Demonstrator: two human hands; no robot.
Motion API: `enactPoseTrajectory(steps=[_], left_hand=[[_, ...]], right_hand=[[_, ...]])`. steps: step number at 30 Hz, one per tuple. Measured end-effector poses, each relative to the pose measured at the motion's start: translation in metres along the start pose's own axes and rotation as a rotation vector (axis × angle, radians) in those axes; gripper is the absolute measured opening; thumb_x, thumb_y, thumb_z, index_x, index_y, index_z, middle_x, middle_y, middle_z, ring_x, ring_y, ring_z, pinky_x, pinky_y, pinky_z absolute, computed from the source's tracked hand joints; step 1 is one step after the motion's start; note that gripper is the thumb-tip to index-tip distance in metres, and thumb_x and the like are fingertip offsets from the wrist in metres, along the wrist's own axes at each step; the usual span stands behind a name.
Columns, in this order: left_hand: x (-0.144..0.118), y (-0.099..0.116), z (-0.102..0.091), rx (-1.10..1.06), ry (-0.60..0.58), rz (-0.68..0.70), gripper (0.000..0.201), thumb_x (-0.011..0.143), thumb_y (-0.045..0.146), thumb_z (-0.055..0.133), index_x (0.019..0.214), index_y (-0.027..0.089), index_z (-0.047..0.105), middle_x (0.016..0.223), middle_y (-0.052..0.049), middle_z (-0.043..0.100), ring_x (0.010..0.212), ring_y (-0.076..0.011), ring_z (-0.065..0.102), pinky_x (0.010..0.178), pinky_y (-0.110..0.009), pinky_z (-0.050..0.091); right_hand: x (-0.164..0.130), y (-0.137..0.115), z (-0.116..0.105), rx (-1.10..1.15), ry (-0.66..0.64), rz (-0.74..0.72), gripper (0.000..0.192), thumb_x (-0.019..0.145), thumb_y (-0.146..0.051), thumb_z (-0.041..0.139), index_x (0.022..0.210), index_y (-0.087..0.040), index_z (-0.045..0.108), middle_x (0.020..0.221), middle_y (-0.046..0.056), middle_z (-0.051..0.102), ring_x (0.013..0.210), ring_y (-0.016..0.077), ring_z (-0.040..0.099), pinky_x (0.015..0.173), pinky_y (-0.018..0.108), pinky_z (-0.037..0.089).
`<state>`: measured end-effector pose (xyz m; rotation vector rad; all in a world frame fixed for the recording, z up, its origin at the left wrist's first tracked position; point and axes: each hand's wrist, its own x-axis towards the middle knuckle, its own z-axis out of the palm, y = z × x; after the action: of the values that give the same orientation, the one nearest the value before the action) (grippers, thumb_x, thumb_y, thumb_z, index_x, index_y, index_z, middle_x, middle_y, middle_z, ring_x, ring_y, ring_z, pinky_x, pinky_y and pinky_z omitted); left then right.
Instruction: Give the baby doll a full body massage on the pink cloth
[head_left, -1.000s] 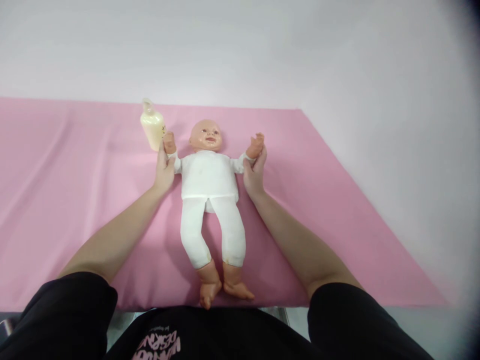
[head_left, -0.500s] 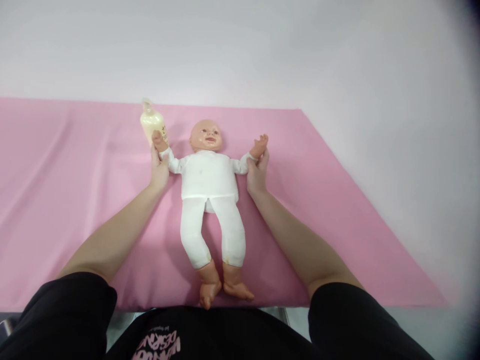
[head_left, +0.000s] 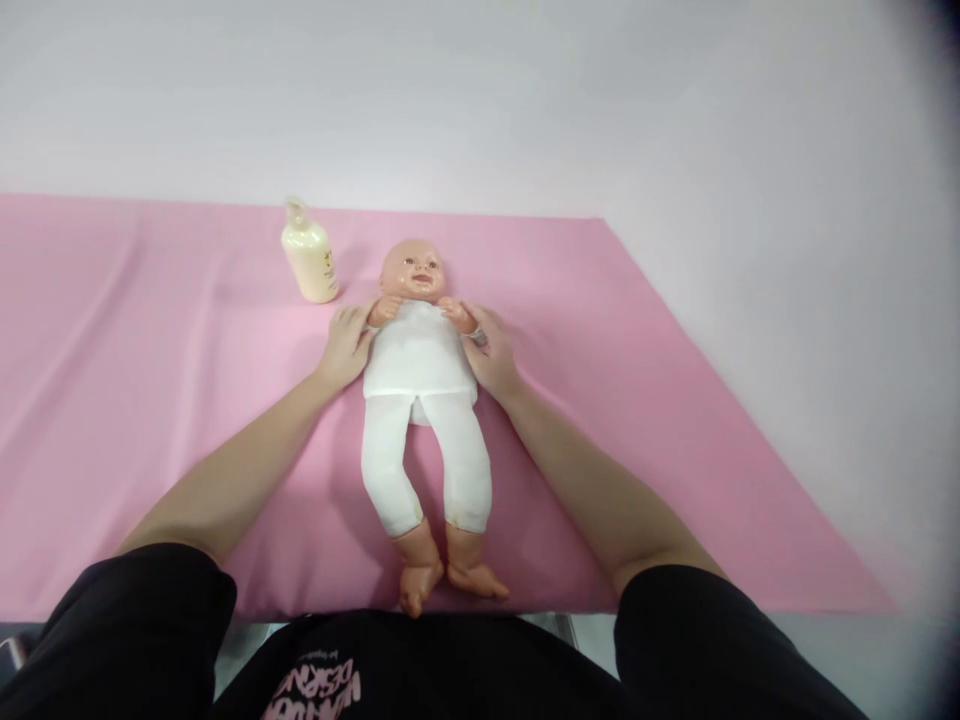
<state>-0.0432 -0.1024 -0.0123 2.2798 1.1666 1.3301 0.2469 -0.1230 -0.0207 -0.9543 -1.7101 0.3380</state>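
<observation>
Gently, the left hand [head_left: 349, 342] curls against the baby doll's forearm on the left, hiding most of that sleeve; the right hand [head_left: 491, 350] grips the other forearm, white sleeve showing between thumb and fingers. Both of the doll's arms are bent in, its small fists over the upper chest. The baby doll [head_left: 420, 350], in white top and trousers, lies on its back between the hands, its long axis running almost straight from far to near. Its head points far, the face up and turned slightly right; its feet reach the near edge, the left foot's toes pointing near, the right foot's angled right. A pale yellow pump bottle [head_left: 313, 268] stands far left of the doll, apart from it. Beneath everything is the pink-covered surface [head_left: 637, 430], lightly creased at left.
</observation>
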Motion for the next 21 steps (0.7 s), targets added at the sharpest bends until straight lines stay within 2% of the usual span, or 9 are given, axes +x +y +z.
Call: enactPoseTrajectory(steps=[4, 9, 15, 21], left_hand=[[0.0, 0.004, 0.002, 0.126, -0.096, 0.015, 0.051, 0.102, 0.048, 0.045, 0.146, 0.024, 0.056, 0.128, -0.013, 0.067, 0.121, -0.0334, 0.056, 0.113, -0.053, 0.038], [-0.001, 0.004, 0.001, 0.136, -0.104, 0.015, 0.053, 0.102, 0.046, 0.044, 0.149, 0.023, 0.053, 0.128, -0.014, 0.066, 0.121, -0.0339, 0.056, 0.112, -0.054, 0.039], [-0.002, 0.0, 0.0, -0.049, 0.074, -0.006, 0.065, 0.099, 0.062, 0.048, 0.152, 0.024, 0.044, 0.145, -0.016, 0.057, 0.139, -0.0342, 0.05, 0.123, -0.055, 0.031], [0.0, -0.01, 0.0, -0.303, 0.284, -0.161, 0.082, 0.094, 0.066, 0.056, 0.16, 0.03, 0.024, 0.168, -0.011, 0.029, 0.159, -0.0276, 0.024, 0.132, -0.046, 0.016]], right_hand=[[0.002, -0.007, -0.001, -0.055, -0.101, -0.045, 0.051, 0.091, -0.017, 0.051, 0.137, -0.033, 0.062, 0.137, 0.003, 0.066, 0.129, 0.0258, 0.059, 0.119, 0.051, 0.043], [0.002, -0.008, 0.0, -0.051, -0.088, -0.049, 0.051, 0.09, -0.016, 0.051, 0.138, -0.032, 0.062, 0.136, 0.004, 0.066, 0.129, 0.0255, 0.059, 0.118, 0.05, 0.043], [0.0, 0.004, 0.002, 0.0, 0.003, 0.04, 0.05, 0.096, -0.033, 0.056, 0.146, -0.031, 0.052, 0.145, 0.007, 0.06, 0.136, 0.0253, 0.055, 0.122, 0.049, 0.04], [0.004, 0.003, -0.003, 0.132, 0.113, 0.088, 0.065, 0.097, -0.046, 0.057, 0.155, -0.029, 0.034, 0.163, 0.009, 0.041, 0.152, 0.0256, 0.039, 0.128, 0.054, 0.03]])
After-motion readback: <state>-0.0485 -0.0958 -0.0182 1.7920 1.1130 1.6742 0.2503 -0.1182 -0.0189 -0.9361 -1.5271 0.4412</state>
